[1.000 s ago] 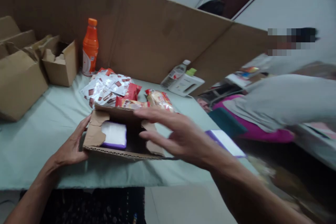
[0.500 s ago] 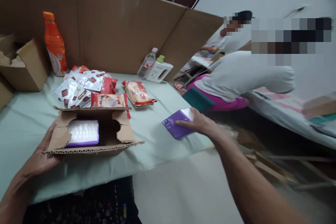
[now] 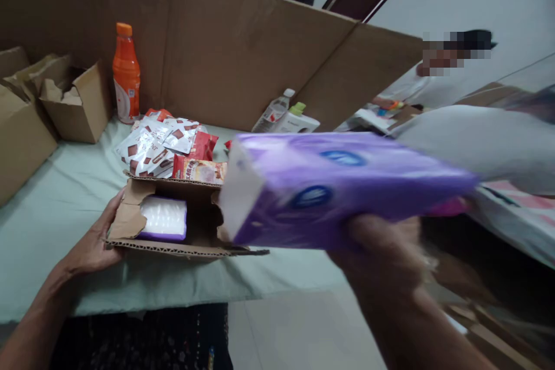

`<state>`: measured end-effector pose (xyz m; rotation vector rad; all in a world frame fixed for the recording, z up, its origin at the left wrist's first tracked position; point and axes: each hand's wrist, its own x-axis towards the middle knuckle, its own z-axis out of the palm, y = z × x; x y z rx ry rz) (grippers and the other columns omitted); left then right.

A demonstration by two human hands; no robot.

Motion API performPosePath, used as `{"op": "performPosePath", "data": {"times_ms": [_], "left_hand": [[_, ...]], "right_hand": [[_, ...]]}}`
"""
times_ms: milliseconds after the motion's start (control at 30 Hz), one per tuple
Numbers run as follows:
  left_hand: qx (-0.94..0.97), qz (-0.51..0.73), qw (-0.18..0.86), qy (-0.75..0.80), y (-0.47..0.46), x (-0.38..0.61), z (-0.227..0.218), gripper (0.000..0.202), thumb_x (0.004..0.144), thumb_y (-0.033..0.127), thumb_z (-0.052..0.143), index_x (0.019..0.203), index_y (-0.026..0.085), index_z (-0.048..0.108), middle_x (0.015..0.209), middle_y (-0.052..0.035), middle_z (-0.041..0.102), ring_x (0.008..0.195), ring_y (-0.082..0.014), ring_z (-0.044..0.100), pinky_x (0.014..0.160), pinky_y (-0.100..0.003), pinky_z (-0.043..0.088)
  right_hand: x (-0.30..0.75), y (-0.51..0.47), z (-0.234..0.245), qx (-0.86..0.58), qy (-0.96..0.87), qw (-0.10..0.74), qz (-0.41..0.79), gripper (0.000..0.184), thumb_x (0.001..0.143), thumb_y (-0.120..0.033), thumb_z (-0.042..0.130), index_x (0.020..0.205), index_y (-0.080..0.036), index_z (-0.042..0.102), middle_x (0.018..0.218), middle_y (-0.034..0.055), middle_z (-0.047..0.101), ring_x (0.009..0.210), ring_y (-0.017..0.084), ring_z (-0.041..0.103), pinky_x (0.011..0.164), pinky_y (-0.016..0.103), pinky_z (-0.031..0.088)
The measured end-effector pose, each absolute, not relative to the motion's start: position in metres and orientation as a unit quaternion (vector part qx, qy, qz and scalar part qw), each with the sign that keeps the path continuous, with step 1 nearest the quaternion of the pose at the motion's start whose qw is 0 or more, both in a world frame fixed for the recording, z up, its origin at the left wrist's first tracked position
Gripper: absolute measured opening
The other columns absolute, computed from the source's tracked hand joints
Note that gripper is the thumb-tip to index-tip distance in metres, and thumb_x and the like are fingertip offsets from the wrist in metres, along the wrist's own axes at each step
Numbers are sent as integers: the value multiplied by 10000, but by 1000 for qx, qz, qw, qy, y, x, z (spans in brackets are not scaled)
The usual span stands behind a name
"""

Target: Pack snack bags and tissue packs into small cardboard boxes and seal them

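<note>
My right hand [image 3: 381,254] grips a purple tissue pack [image 3: 329,188] from below and holds it up close to the camera, its white end near the open cardboard box [image 3: 173,245]. My left hand [image 3: 93,243] rests against the box's left side with fingers on the flap. Inside the box lies another purple-edged tissue pack [image 3: 163,218] at the left; the right half of the box looks dark and unfilled.
Snack packets [image 3: 165,141] lie in a pile behind the box on the pale green cloth [image 3: 52,208]. An orange bottle [image 3: 125,75], a clear bottle [image 3: 271,113] and cardboard boxes [image 3: 73,101] stand by the cardboard wall. Another person in grey [image 3: 477,139] is at the right.
My right hand reached right to the purple pack on the table's edge, took hold of it and lifted it back toward the box. The left hand stayed on the box.
</note>
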<state>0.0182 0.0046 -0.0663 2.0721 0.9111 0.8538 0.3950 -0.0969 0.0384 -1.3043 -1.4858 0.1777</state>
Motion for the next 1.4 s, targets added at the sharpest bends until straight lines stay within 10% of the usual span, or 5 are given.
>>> {"op": "performPosePath", "data": {"times_ms": [367,733,1400], "left_hand": [[773,343,440,301,6,17,-77,1023,827,415,767,1667,394,183,1714,-84,299,1528,-461,356,1225,-670,342],[768,348,444,304,4,20,-84,1019,816,354,750,1666,341,188,1673,-134,358,1436,-424,485,1169,-633,436],[766,341,438,324,0,20,-74,987,832,344,720,1666,348,193,1685,-124,363,1413,-394,546,1098,-573,538]], "right_hand": [[348,-73,53,-532,-768,342,101,877,840,-606,766,1554,-266,386,1416,148,623,1207,343,671,937,478,605],[314,-85,115,-491,-856,35,-157,514,857,-235,652,1357,-175,553,1085,149,716,950,313,676,858,435,525],[321,-55,78,-494,-866,76,-9,704,852,-391,734,1474,-145,513,1293,183,695,1132,336,661,940,464,545]]}}
